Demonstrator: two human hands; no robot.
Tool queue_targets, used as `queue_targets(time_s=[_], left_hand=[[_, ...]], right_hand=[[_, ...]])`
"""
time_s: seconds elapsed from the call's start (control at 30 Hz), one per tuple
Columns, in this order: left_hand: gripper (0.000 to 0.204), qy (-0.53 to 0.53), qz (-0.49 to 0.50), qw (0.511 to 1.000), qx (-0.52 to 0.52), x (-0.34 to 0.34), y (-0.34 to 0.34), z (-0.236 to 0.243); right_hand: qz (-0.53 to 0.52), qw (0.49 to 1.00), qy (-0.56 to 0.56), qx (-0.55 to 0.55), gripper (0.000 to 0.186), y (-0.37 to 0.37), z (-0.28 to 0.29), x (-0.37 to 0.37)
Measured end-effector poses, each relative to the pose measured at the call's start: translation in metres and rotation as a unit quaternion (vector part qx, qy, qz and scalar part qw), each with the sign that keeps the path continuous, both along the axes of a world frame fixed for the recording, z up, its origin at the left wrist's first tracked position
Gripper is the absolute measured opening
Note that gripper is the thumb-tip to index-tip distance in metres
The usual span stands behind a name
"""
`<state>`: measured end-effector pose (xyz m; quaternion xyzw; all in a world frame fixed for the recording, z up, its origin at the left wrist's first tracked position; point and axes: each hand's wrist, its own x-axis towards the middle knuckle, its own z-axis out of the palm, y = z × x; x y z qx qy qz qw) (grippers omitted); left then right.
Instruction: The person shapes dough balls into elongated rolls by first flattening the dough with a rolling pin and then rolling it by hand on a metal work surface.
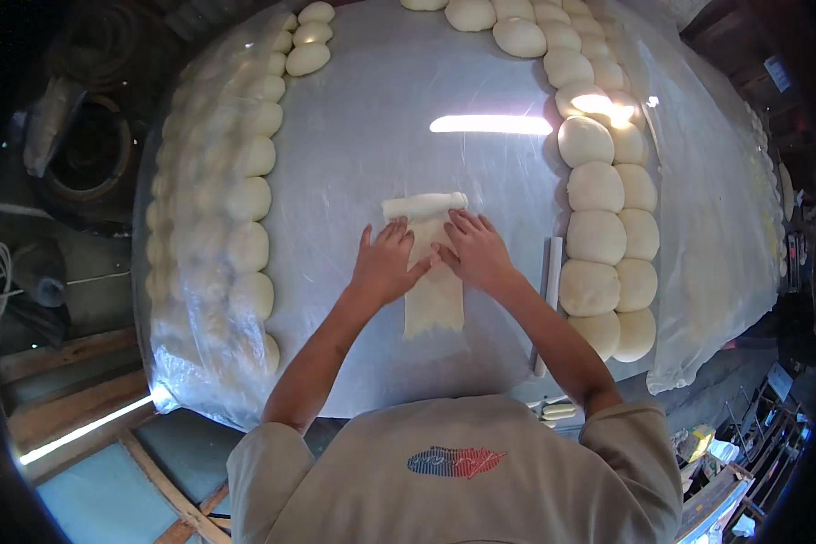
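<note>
A flattened strip of pale dough (pixel 433 304) lies lengthwise on the metal table (pixel 354 109), its far end curled into a crosswise roll (pixel 423 204). Both hands rest on this dough just below the roll, fingertips near or on its lower edge. My left hand (pixel 385 263) is open, fingers apart and thumb stretched toward the middle. On the other side, my right hand (pixel 476 254) is also open, its fingers spread and thumb near the left one's. A slim pale rod (pixel 546 304) lies beside my right forearm.
Rows of dough balls line both sides: those on the left (pixel 249 245) mostly under clear plastic (pixel 181 344), those on the right (pixel 591 236) uncovered beside another plastic sheet (pixel 707 263). More balls (pixel 470 13) sit at the far end. Coiled cable (pixel 0 276) and wooden beams (pixel 72 354) are off the table.
</note>
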<state>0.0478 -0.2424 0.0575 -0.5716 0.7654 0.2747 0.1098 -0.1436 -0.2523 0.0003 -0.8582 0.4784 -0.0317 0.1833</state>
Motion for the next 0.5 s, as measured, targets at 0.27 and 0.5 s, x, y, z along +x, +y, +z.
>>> queue_targets(time_s=[0.27,0.5], left_hand=[[0.079,0.049,0.061,0.958,-0.277,0.001,0.044,-0.086],[0.078,0.036,0.022,0.999,-0.023,-0.008,0.061,-0.010]], right_hand=[[-0.028,0.988,-0.033,-0.150,0.065,0.034,-0.029,0.007],[-0.033,0.999,0.016,0.037,0.067,0.049,0.024,-0.012]])
